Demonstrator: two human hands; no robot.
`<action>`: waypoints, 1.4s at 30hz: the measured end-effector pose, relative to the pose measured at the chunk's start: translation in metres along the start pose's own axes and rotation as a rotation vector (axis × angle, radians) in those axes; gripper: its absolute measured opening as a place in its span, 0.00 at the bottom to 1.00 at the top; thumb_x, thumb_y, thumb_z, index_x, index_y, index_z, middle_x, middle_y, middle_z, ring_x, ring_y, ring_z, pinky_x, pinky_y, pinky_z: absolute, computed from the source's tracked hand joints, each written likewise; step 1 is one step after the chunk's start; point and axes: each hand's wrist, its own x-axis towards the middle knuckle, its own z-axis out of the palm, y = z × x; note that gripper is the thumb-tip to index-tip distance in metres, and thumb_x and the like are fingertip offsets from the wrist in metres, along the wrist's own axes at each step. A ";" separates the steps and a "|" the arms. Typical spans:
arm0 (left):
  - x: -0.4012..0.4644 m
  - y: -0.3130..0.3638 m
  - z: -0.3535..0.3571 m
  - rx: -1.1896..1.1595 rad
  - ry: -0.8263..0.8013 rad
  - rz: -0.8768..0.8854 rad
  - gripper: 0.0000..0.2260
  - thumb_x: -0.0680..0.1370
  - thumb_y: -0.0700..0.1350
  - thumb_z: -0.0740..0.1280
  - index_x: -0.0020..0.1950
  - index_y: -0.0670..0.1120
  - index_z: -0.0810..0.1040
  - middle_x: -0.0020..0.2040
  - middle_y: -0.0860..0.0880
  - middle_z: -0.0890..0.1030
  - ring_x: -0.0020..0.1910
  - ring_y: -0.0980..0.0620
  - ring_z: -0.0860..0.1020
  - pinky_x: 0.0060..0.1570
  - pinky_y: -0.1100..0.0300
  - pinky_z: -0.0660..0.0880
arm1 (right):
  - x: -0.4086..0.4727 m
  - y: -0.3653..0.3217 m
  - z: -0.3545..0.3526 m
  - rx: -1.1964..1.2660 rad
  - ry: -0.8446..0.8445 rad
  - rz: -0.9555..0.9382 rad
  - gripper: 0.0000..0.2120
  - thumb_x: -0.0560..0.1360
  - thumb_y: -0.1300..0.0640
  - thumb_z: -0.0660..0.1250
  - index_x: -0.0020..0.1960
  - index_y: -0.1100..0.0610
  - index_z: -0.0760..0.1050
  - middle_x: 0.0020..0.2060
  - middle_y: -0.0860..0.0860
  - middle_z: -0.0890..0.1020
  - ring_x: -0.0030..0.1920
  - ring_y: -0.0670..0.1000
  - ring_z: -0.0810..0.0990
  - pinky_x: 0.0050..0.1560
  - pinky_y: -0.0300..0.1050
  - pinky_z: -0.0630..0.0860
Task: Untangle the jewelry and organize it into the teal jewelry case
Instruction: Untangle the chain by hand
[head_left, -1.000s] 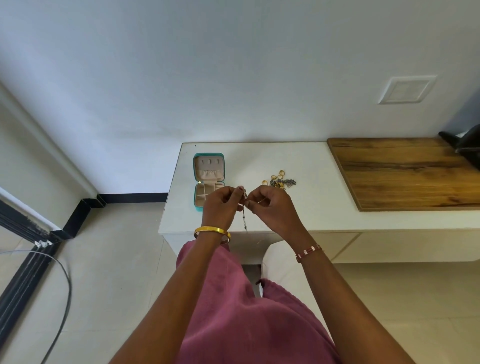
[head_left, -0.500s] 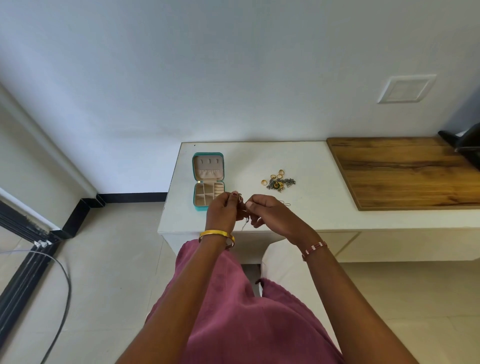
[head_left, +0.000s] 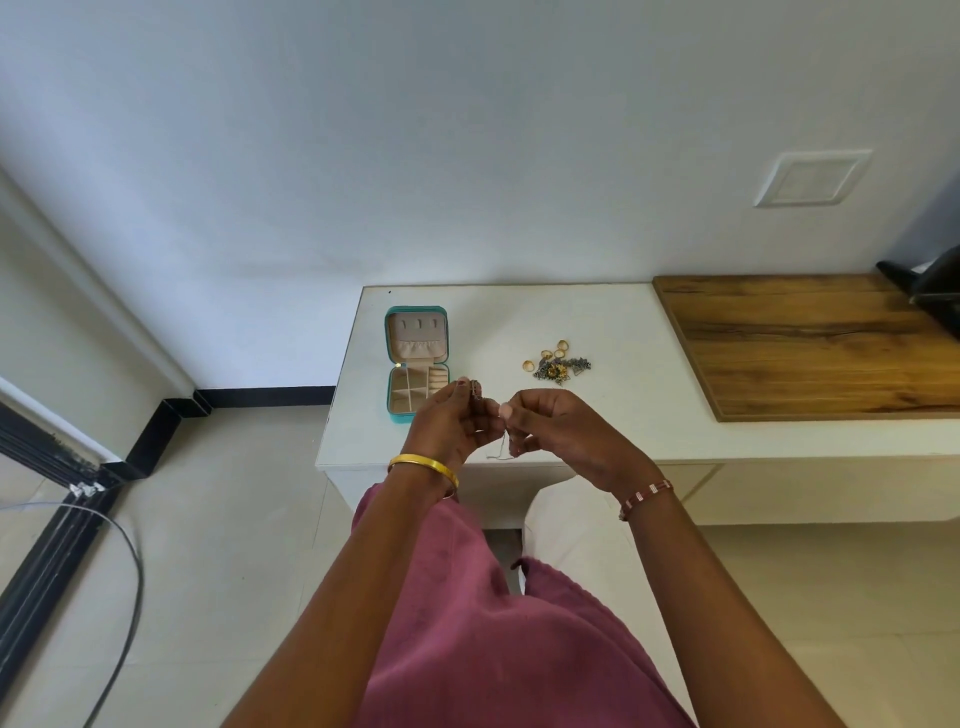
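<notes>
Jewelry, a thin chain (head_left: 500, 451), hangs between my two hands above the front edge of the white table (head_left: 623, 332). My left hand (head_left: 451, 423) has its fingers curled and pinches a small dark bit of the piece (head_left: 475, 388) up at its fingertips. My right hand (head_left: 563, 431) is curled too, its thumb and fingers pinching the chain just beside the left hand, and a short loose end dangles below them. The two hands nearly touch. What kind of piece it is I cannot tell; it is too fine to make out.

Left of my hands, on the table, lies the teal jewelry case (head_left: 415, 364), open, with its lid laid back toward the wall. The lid has a beige lining with small hooks and a gathered pocket; the base is split into beige compartments. My left fingers partly cover its near right corner in this view.

Behind my right hand, farther back on the table, sits the tangled pile of jewelry (head_left: 560, 365): several gold rings around a dark knot of chains. It lies well apart from the case.

On my left wrist is a gold bangle (head_left: 423, 464), on my right a pink beaded bracelet (head_left: 645, 496). A wooden board (head_left: 810, 343) covers the right part of the table. Pink cloth (head_left: 467, 623) covers my lap below.
</notes>
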 end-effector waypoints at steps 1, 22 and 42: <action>0.000 0.000 -0.001 -0.004 0.000 -0.002 0.13 0.81 0.42 0.53 0.40 0.43 0.71 0.24 0.50 0.79 0.26 0.54 0.78 0.35 0.59 0.77 | -0.001 0.000 -0.002 -0.005 -0.030 0.002 0.09 0.76 0.57 0.63 0.38 0.57 0.75 0.31 0.51 0.76 0.35 0.48 0.75 0.45 0.41 0.76; 0.011 -0.002 -0.010 -0.045 0.216 0.049 0.12 0.81 0.46 0.52 0.43 0.46 0.72 0.27 0.48 0.78 0.21 0.56 0.75 0.34 0.58 0.73 | 0.001 0.004 -0.007 0.057 0.059 0.018 0.19 0.76 0.57 0.64 0.27 0.55 0.72 0.23 0.49 0.72 0.28 0.48 0.72 0.52 0.55 0.76; 0.019 -0.003 -0.028 -0.173 0.174 0.031 0.08 0.81 0.44 0.56 0.47 0.42 0.71 0.23 0.49 0.65 0.18 0.56 0.67 0.30 0.59 0.79 | -0.001 0.011 -0.021 0.621 0.529 0.035 0.16 0.75 0.57 0.66 0.28 0.54 0.74 0.19 0.45 0.65 0.20 0.44 0.57 0.27 0.38 0.57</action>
